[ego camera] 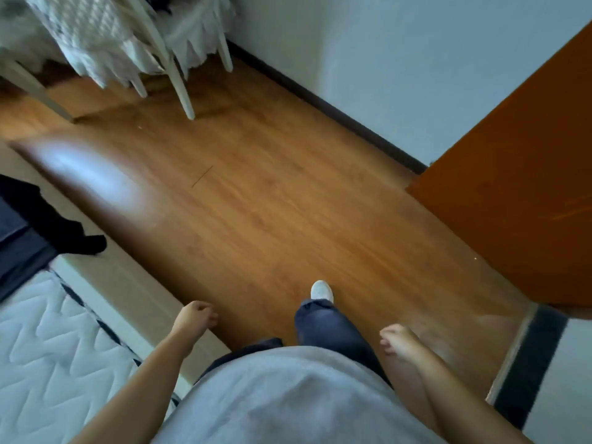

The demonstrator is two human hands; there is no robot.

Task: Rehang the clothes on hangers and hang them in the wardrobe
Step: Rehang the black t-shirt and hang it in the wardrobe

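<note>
On the bed (48, 331) lie dark clothes (48, 219), maybe two pieces; blur makes counting hard. Past the bed's far end, white lacy clothes (83, 40) hang over one rack (182, 88). All look soft, light and floppy, so we would lift each by its shoulders. Our left hand (195, 317) hangs just beside the bed, our right hand (397, 339) farther off; both loosely curled, holding nothing.

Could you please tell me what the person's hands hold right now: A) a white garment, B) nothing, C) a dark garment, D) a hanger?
B: the left hand and the right hand both hang loosely curled and empty above the wooden floor.
</note>
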